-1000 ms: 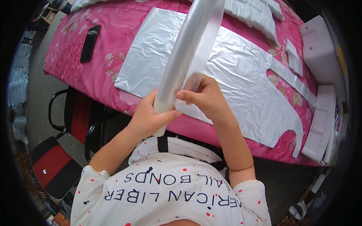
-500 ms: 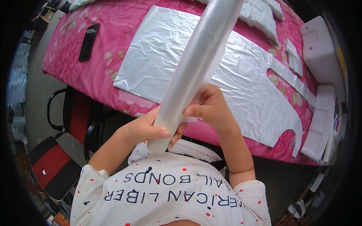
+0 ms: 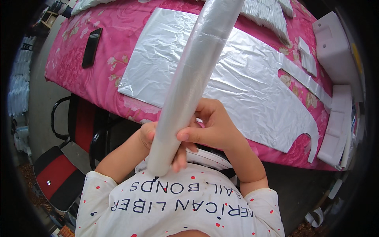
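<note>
A long roll of clear plastic film stands almost upright in front of my chest, its lower end near my white printed shirt. My left hand grips the roll from behind, mostly hidden by it, with fingertips showing below. My right hand wraps it from the right, thumb across the front. Beyond the roll, a flat clear plastic apron-shaped sheet lies spread on the pink flowered table cover.
A black phone lies on the table's left part. Stacks of folded white plastic sit at the far edge. White foam blocks stand at the right. A red and black chair is at my left.
The roll has slid down toward my chest and looks rounder and tighter. Both hands have moved lower along it and closed around its bottom part.
</note>
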Tool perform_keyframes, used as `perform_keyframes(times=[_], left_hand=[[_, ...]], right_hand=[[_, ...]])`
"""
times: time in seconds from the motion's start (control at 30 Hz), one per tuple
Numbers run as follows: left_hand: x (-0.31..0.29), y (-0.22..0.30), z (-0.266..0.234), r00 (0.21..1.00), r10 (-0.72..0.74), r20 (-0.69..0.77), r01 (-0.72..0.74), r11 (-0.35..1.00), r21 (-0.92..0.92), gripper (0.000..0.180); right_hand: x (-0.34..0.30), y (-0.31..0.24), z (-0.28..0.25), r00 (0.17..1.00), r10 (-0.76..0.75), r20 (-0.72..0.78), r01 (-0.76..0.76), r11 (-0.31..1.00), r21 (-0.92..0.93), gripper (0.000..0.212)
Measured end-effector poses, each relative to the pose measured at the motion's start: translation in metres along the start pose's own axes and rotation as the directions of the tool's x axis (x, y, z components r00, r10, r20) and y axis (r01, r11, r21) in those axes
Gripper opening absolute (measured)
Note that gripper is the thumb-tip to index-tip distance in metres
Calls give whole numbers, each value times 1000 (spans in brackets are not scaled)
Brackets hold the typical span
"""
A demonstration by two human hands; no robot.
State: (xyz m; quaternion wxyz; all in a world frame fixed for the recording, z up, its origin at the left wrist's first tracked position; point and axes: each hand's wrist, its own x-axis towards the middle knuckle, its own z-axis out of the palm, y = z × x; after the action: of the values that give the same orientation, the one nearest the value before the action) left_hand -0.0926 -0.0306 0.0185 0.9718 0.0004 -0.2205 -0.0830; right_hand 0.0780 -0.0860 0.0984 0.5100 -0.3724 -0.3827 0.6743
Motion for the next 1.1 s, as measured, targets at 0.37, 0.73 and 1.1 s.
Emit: perform_keyframes(times=[0.37,0.73,1.1], left_hand=[[17,7,22,473,690,-548,591,212,778,69],[-24,-8,51,169,420,-891,822,438,363,29],[-34,-20,47,177,377,-909,790,496,359,24]], right_hand=[[-14,41,-3,938,90,-335,-222,897,-381,39],[-42,12,-139,792,25,-610,-246,928,-281,28],[2,-14,-161,827,77,-557,-299,899,-320,25]])
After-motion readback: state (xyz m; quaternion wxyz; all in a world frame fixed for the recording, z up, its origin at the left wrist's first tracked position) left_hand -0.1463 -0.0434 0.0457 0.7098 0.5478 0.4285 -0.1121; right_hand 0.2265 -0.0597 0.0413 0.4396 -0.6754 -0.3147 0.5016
